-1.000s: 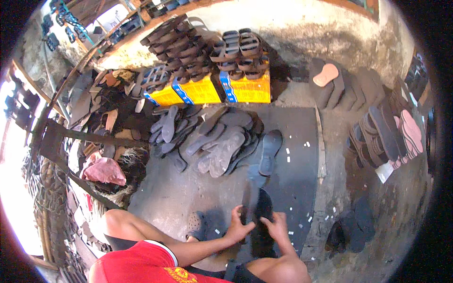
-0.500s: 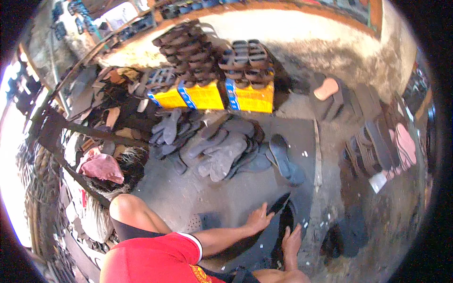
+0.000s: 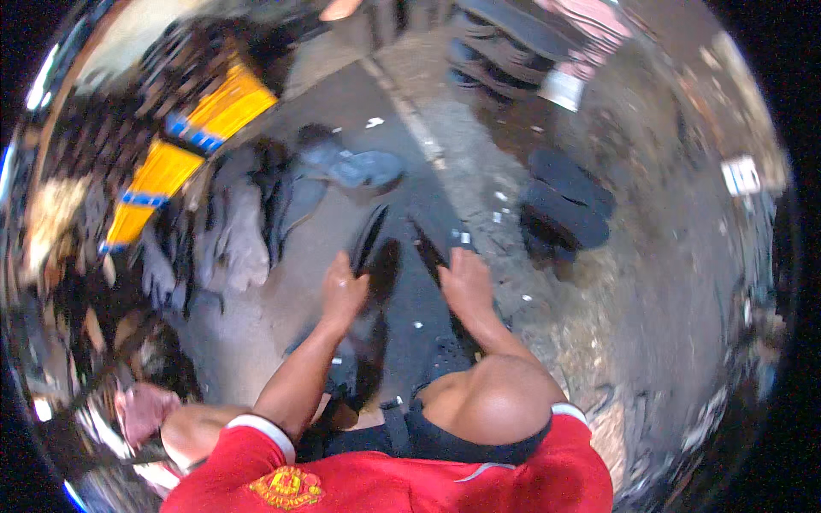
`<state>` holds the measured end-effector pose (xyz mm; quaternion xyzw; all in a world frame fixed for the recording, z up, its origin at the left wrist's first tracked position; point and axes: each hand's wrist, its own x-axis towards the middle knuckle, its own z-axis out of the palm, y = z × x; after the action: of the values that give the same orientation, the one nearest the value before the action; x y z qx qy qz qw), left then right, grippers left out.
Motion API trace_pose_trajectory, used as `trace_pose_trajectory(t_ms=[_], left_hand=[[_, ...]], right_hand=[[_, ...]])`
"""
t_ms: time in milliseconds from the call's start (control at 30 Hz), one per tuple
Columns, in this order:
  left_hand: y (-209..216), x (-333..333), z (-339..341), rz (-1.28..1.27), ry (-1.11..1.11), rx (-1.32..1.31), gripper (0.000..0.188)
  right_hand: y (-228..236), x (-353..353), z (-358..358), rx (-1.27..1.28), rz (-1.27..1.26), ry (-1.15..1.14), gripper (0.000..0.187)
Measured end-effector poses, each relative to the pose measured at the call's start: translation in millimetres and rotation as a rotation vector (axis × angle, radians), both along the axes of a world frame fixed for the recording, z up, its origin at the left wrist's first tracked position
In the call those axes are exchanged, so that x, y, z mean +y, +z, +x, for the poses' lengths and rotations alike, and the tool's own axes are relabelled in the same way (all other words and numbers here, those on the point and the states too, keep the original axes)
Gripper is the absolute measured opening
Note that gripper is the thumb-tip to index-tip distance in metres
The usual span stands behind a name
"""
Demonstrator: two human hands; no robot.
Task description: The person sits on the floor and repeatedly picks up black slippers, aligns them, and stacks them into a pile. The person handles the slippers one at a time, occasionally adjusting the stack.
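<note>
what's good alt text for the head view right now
A person in a red shirt holds a thin dark piece in the left grip and another piece in the right grip, perhaps soles, over a dark mat. Piled soles and yellow boxes are at left; the view is blurred.

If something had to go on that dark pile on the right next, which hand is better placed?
Probably the right hand: it's nearer the dark pile and grips a thin dark piece. The left hand, farther away, holds another thin dark piece.
</note>
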<state>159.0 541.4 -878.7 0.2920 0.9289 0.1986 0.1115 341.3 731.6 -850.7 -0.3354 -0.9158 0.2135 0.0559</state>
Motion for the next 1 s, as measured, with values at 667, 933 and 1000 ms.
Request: trace_pose_trajectory(t_ms=[667, 933, 1000], left_hand=[[-50.9, -28.7, -22.0, -0.021, -0.089, 0.067, 0.068], [81.5, 73.9, -35.6, -0.258, -0.588, -0.36, 0.051], [123.7, 113.2, -23.2, -0.389, -0.811, -0.275, 0.046]], right_hand=[[0.3, 274.6, 144.3, 0.089, -0.287, -1.014, 0.058], [47.9, 152.3, 54.9, 0.275, -0.296, -0.25, 0.067], [37.7, 81.2, 49.5, 0.28, -0.252, 0.119, 0.064]])
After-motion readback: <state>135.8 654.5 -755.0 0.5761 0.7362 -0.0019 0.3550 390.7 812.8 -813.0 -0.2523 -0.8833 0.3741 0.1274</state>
